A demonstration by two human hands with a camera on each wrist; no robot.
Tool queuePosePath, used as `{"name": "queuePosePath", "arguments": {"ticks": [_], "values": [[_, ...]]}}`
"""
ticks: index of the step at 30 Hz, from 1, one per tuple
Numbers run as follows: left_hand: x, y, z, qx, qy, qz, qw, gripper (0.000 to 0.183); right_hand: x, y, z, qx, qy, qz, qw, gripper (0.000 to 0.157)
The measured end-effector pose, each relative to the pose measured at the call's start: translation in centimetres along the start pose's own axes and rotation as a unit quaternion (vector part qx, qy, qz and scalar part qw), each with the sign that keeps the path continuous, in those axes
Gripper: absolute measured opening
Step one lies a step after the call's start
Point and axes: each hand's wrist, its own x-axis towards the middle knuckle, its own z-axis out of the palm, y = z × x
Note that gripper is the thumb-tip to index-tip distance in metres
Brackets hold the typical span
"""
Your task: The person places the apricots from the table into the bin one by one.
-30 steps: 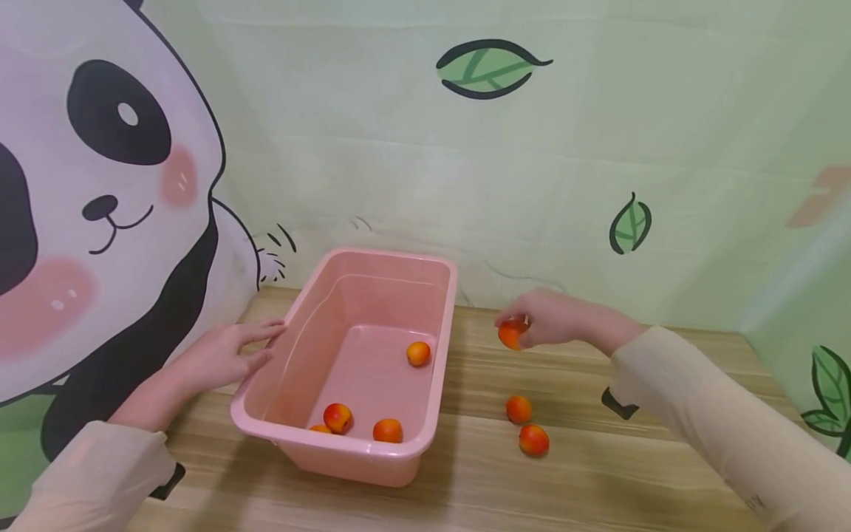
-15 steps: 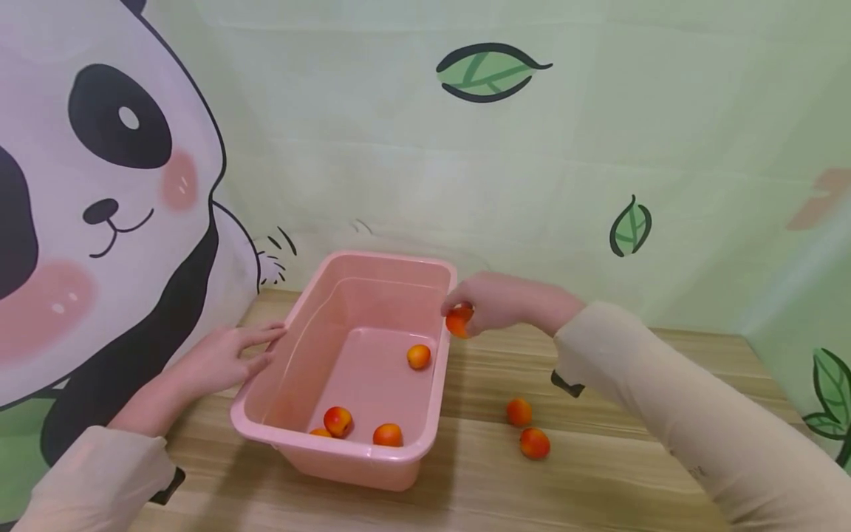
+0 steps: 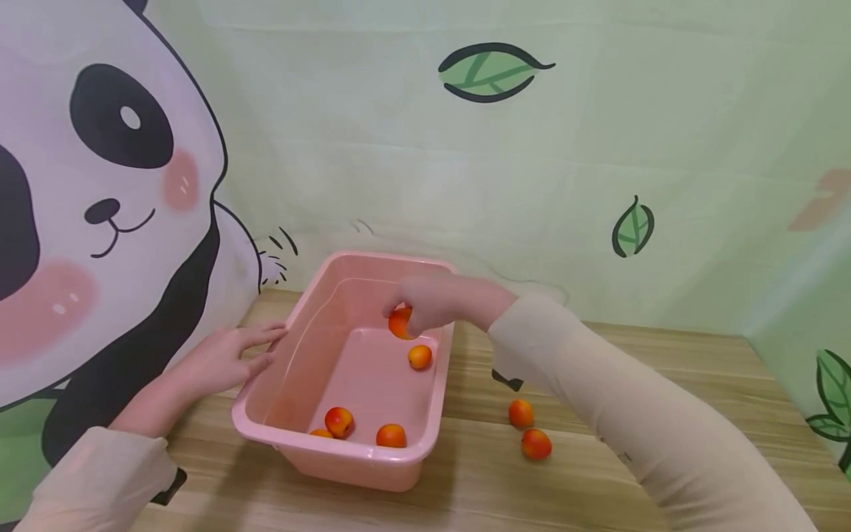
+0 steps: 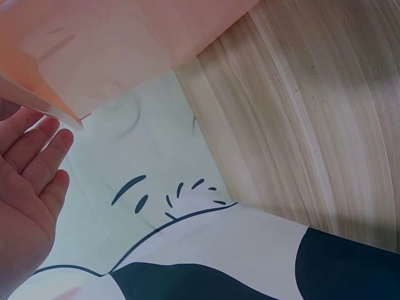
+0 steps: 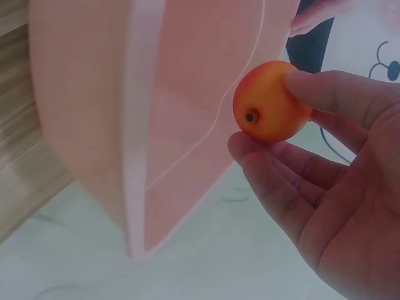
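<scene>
My right hand (image 3: 432, 301) pinches a small round orange-red fruit (image 5: 265, 94) between thumb and fingertips, with its dark stem end showing in the right wrist view. In the head view this hand is over the far right part of a pink plastic tub (image 3: 346, 452). Inside the tub, one fruit (image 3: 419, 357) lies by the right wall. Several more, such as this redder fruit (image 3: 339, 421), are near the front wall, one partly hidden by it. My left hand (image 3: 222, 360) touches the tub's left rim, its fingers nearly straight in the left wrist view.
Two more fruits (image 3: 535, 444) sit close together on the wood-grain table (image 3: 598, 473), right of the tub. Behind the table hangs a pale green cloth backdrop (image 3: 532, 162) printed with a panda (image 3: 126, 192) and leaves.
My right hand has carried the fruit leftward from above the table, across the tub's right rim, to over its inside. The left hand has stayed at the rim.
</scene>
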Motion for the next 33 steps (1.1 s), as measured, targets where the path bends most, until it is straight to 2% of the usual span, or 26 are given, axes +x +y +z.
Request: {"name": "queuePosePath", "arguments": {"ticks": [6,13,16,20,26,33], "values": [[0.0,-0.1,0.1,-0.001,0.002,0.001,1.0000,0.046,1.4,-1.1,0.2,0.024,0.004,0.004,1.000,0.015],[-0.1,-0.3,0.2,-0.007,0.003,-0.001,1.0000,0.046,2.6,-1.9,0.7,0.073,0.019,-0.016,0.997,0.016],[-0.1,-0.4,0.3,-0.001,0.013,0.004,0.9999,0.045,3.1,-2.3,1.0,0.080,0.033,-0.028,0.996,0.017],[0.0,-0.4,0.3,-0.001,0.011,0.006,0.9999,0.045,4.0,-2.8,1.3,0.071,0.028,-0.046,0.996,0.014],[-0.1,-0.1,0.0,-0.008,-0.008,-0.003,0.9999,0.047,5.4,-3.7,1.9,0.100,0.005,-0.006,0.995,0.022],[0.0,-0.2,0.0,-0.010,-0.014,-0.008,0.9998,0.046,7.0,-3.9,3.4,0.112,0.012,0.019,0.993,0.038]]}}
